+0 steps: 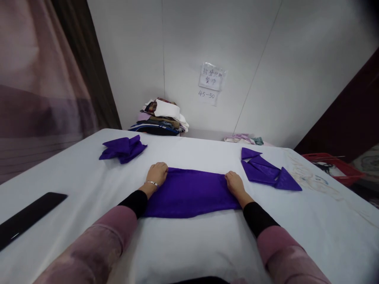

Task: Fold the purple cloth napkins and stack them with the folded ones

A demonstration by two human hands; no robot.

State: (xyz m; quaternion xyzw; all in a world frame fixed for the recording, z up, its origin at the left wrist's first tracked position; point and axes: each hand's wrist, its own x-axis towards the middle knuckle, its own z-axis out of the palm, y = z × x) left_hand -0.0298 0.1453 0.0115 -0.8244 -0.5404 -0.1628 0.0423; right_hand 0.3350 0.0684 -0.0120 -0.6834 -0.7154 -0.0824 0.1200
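Note:
A purple cloth napkin [192, 193] lies folded into a wide band on the white-covered table [195, 244], in front of me. My left hand [157, 173] is closed on its far left corner, with the fingers curled over the edge. At the far right corner, my right hand [235, 184] pinches the cloth in the same way. Between the two hands the far edge runs nearly straight. The fingertips are partly hidden from view.
One crumpled purple napkin [122, 149] lies at the back left, and folded purple pieces [263, 169] at the right. A black flat object [29, 215] rests on the left. Stacked clothes [162, 117] stand behind the table; a red basket [334, 167] is beyond its right edge.

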